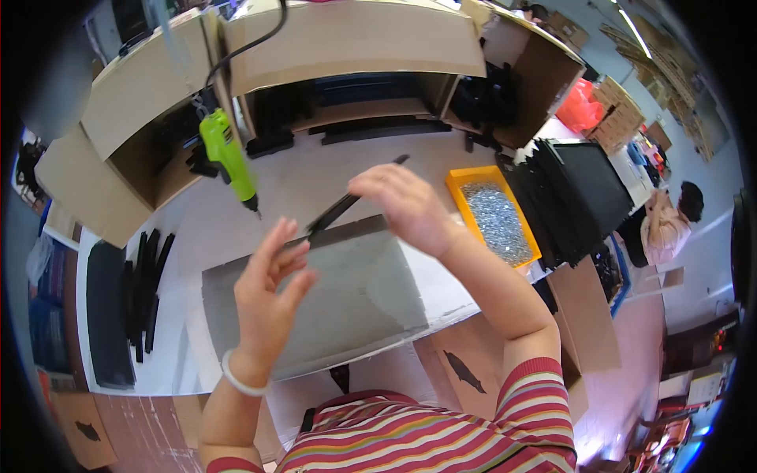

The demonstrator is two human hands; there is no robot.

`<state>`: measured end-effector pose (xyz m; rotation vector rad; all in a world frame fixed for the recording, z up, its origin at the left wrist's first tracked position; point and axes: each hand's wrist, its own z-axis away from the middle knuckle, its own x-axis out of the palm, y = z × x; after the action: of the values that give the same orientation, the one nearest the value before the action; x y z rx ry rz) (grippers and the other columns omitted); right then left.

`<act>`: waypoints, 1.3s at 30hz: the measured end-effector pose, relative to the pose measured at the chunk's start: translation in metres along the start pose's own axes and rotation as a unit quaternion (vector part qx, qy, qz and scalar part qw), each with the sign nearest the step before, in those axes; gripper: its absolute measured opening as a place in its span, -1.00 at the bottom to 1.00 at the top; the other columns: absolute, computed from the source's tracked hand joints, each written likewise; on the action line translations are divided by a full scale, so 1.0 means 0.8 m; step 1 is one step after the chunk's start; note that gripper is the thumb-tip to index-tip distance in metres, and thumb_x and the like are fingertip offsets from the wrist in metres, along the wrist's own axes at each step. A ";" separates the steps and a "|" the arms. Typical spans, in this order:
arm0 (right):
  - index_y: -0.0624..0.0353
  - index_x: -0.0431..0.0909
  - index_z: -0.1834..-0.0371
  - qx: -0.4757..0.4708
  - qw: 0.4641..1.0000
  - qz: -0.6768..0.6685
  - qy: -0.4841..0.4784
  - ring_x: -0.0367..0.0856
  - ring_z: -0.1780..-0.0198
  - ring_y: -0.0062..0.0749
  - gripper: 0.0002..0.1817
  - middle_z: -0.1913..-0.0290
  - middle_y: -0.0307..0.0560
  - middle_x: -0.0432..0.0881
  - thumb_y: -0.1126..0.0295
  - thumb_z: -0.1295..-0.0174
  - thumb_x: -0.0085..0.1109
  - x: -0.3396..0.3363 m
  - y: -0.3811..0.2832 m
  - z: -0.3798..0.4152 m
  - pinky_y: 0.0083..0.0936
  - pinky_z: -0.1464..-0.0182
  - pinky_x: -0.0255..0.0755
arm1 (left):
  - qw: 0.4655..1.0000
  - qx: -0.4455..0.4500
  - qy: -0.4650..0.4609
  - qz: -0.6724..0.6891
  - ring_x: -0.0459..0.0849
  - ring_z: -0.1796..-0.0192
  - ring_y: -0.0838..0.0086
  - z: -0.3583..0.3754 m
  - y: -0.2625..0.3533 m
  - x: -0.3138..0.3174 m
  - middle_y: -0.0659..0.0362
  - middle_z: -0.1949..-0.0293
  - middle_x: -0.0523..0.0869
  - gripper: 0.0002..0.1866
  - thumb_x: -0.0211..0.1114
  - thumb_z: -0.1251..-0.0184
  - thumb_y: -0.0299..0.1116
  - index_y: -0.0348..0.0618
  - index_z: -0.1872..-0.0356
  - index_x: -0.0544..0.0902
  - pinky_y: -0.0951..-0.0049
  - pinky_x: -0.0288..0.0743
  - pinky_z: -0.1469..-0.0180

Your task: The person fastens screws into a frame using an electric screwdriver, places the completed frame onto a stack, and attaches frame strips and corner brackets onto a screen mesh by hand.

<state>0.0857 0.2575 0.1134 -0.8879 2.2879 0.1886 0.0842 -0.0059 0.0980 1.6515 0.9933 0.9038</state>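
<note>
A slim black strip (334, 214) slants above the grey mat (347, 292) on the table. My right hand (410, 209) is closed on it around its upper part, and the far tip pokes out beyond the fingers. Just left of the strip's lower end is my left hand (268, 296), its thumb and fingers apart and nothing in it. A white band circles that wrist. The green electric screwdriver (227, 158) hangs on a cable, bit down, beyond my left hand.
Right of the mat stands a yellow tray (455, 189) of small metal parts, beside stacked black panels (583, 189). Several black strips (146, 276) and a dark panel (109, 315) lie at left. Cardboard compartments (355, 43) line the back. Another person (669, 225) is at far right.
</note>
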 end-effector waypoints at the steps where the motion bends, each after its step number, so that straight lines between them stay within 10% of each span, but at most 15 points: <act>1: 0.17 0.62 -0.05 0.001 1.000 -0.003 -0.021 0.70 -0.04 0.00 -0.46 0.01 0.01 0.71 0.77 0.10 0.25 -0.006 -0.014 -0.004 -0.24 -0.07 0.63 | 0.997 -0.019 0.017 0.075 0.73 -0.10 0.45 -0.018 0.006 0.017 0.03 -0.19 0.72 -0.52 0.43 -0.29 -0.72 -0.35 -0.25 0.63 0.47 0.66 -0.14; 8: 0.21 0.61 -0.01 0.082 0.995 -0.048 -0.017 0.69 0.02 0.00 -0.61 0.05 0.02 0.66 0.78 -0.11 0.28 -0.020 0.018 0.019 -0.31 0.00 0.63 | 0.938 0.269 -0.022 -0.218 0.76 0.20 0.56 -0.067 -0.015 0.058 0.12 0.15 0.81 -0.87 0.46 -0.36 -0.57 -0.30 0.13 0.71 0.56 0.67 0.14; 10: 0.22 0.63 0.01 0.125 0.992 0.010 0.027 0.69 0.02 -0.01 -0.61 0.07 0.03 0.67 0.81 -0.10 0.25 -0.022 0.054 0.042 -0.33 -0.02 0.62 | 0.985 0.133 0.079 -0.079 0.80 0.25 0.53 -0.059 0.002 0.054 0.10 0.18 0.82 -0.85 0.41 -0.42 -0.55 -0.29 0.07 0.65 0.55 0.69 0.14; 18: 0.11 0.67 0.03 0.122 0.985 0.086 -0.085 0.68 -0.07 -0.12 -0.61 0.02 -0.13 0.70 0.69 -0.05 0.25 -0.003 0.077 0.073 -0.32 -0.03 0.65 | 0.940 0.296 0.132 -0.106 0.83 0.10 0.38 -0.136 -0.016 0.058 -0.01 0.06 0.76 -0.80 0.22 -0.56 -0.60 -0.36 -0.11 0.52 0.45 0.73 -0.03; 20: 0.10 0.68 -0.01 0.119 0.984 0.037 -0.125 0.68 -0.08 -0.14 -0.65 0.01 -0.12 0.71 0.61 -0.12 0.33 0.001 0.081 0.089 -0.32 -0.03 0.65 | 0.946 0.282 0.135 -0.081 0.83 0.07 0.36 -0.149 -0.036 0.061 0.01 0.05 0.73 -0.82 0.21 -0.58 -0.57 -0.34 -0.09 0.50 0.44 0.74 -0.06; 23: 0.20 0.67 0.00 0.242 0.956 0.154 -0.052 0.57 -0.13 0.06 -0.62 -0.06 0.11 0.65 0.28 -0.15 0.46 -0.023 0.162 0.102 -0.16 -0.27 0.48 | 0.985 0.021 0.144 0.097 0.83 0.04 0.30 -0.167 -0.076 0.058 0.10 0.08 0.68 -0.86 0.24 -0.59 -0.47 -0.26 0.02 0.47 0.41 0.76 -0.07; 25: 0.25 0.59 -0.15 0.519 0.778 0.317 -0.160 0.48 -0.27 0.16 -0.52 -0.24 0.26 0.50 0.13 -0.32 0.37 -0.056 0.238 0.100 -0.08 -0.29 0.49 | 0.978 -0.065 0.138 0.140 0.84 0.05 0.26 -0.169 -0.101 0.055 0.09 0.03 0.66 -0.82 0.25 -0.59 -0.43 -0.25 -0.01 0.46 0.40 0.76 -0.08; 31: -0.13 0.20 -0.65 0.732 0.586 0.321 -0.133 -0.05 -0.68 0.22 -0.06 -0.70 0.05 0.05 -0.38 -0.31 0.14 -0.101 0.386 0.157 0.29 -0.56 0.11 | 0.939 -0.207 0.132 0.239 0.76 -0.12 0.03 -0.177 -0.147 0.042 -0.07 -0.06 0.64 -0.76 0.18 -0.56 -0.50 -0.36 -0.12 0.45 0.20 0.69 -0.26; 33: -0.06 -0.04 -0.73 0.684 0.636 0.325 -0.148 -0.08 -0.72 0.00 0.09 -0.72 0.14 -0.04 -0.52 -0.31 -0.06 -0.094 0.413 0.192 -0.03 -0.68 -0.12 | 0.941 -0.210 0.107 0.245 0.74 -0.16 -0.01 -0.182 -0.155 0.032 -0.12 -0.08 0.63 -0.68 0.21 -0.55 -0.47 -0.41 -0.18 0.42 0.16 0.67 -0.30; 36: -0.04 -0.25 -0.75 0.708 0.618 0.294 -0.176 0.32 -0.57 0.11 0.13 -0.56 0.32 0.31 -0.37 -0.32 0.08 -0.063 0.415 0.203 -0.15 -0.59 0.20 | 0.943 -0.246 0.078 0.211 0.71 -0.17 0.09 -0.175 -0.145 0.048 -0.09 -0.08 0.63 -0.61 0.30 -0.51 -0.39 -0.41 -0.18 0.42 0.17 0.64 -0.29; 39: 0.16 0.08 -0.65 0.698 0.636 0.250 -0.215 0.47 -0.46 0.15 -0.11 -0.47 0.36 0.42 -0.08 -0.39 0.14 -0.027 0.460 0.216 -0.17 -0.51 0.34 | 0.985 -0.131 0.009 -0.112 0.67 -0.12 0.31 -0.158 -0.145 0.079 0.00 -0.05 0.64 -0.47 0.49 -0.36 -0.27 -0.37 -0.17 0.48 0.35 0.57 -0.14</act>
<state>-0.0465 0.6096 -0.0423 0.5784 1.4280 -0.9412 -0.0271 0.1197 0.0254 1.2849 1.0028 0.8579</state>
